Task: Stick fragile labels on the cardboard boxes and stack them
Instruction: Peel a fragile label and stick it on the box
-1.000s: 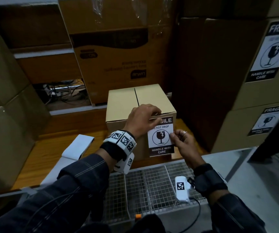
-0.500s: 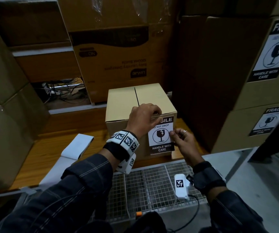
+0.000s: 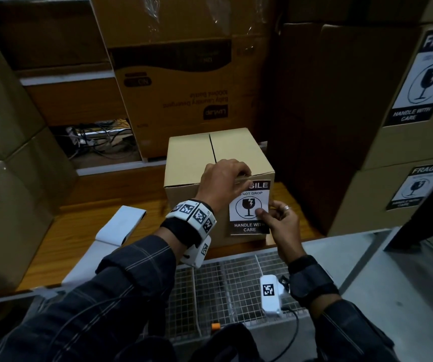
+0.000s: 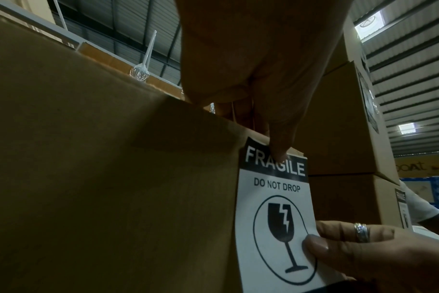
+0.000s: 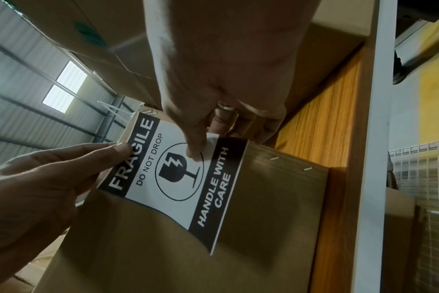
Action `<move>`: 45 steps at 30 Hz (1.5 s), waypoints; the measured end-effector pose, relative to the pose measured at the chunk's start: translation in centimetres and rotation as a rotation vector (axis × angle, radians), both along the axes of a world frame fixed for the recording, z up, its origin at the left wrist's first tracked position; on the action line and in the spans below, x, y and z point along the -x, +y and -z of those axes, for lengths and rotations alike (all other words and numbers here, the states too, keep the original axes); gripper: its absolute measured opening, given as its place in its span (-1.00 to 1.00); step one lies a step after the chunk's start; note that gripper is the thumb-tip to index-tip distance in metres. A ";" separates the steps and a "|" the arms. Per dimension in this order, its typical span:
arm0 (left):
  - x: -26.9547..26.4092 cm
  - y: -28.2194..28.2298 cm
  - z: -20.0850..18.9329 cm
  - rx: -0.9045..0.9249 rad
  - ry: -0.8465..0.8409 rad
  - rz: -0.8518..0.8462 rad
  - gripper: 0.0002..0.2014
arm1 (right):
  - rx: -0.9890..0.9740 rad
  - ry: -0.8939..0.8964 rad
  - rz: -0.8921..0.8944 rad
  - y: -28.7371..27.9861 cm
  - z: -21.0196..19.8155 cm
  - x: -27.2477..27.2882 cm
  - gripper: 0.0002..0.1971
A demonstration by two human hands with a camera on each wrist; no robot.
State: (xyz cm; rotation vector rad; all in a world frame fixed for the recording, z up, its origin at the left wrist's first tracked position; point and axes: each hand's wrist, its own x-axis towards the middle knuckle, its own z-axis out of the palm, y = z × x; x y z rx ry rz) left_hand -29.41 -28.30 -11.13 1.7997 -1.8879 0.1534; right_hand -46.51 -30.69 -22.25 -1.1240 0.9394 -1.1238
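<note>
A small cardboard box [image 3: 205, 158] stands on the wooden table [image 3: 74, 231]. A black and white fragile label [image 3: 248, 212] lies against its front face. My left hand [image 3: 236, 178] curls over the box's top front edge, its thumb [image 4: 278, 146] pressing the label's FRAGILE band to the cardboard. My right hand [image 3: 265, 214] pinches the label's right edge, thumb [image 5: 196, 146] on the white field and fingers behind. In the right wrist view the label [image 5: 178, 178] looks lifted off the box [image 5: 263, 208] along that edge.
Two labelled boxes [image 3: 416, 82] [image 3: 406, 189] are stacked at the right. Large cartons [image 3: 184, 87] fill the back and more boxes [image 3: 1, 192] the left. White label sheets [image 3: 121, 226] lie on the table's left. A wire mesh basket [image 3: 223, 291] sits in front of me.
My right thumb has slid a little further in onto the label's white field. The left hand and the box have stayed where they were.
</note>
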 end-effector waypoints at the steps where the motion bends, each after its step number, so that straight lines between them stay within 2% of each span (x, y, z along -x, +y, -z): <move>1: 0.0 0.0 0.0 0.001 -0.004 -0.002 -0.80 | -0.003 -0.005 0.003 0.0 0.0 0.0 -0.71; 7: 0.2 0.1 -0.1 -0.007 -0.017 -0.014 -0.80 | -0.056 -0.047 0.063 -0.4 0.5 0.3 -0.47; 23: 0.1 0.0 0.1 0.006 -0.012 -0.003 -0.81 | -0.169 -0.005 0.105 -0.8 3.8 0.3 -0.53; 45: 0.5 0.4 0.0 0.031 -0.004 -0.006 -0.81 | -0.138 0.095 0.197 -2.4 5.2 -0.5 -0.57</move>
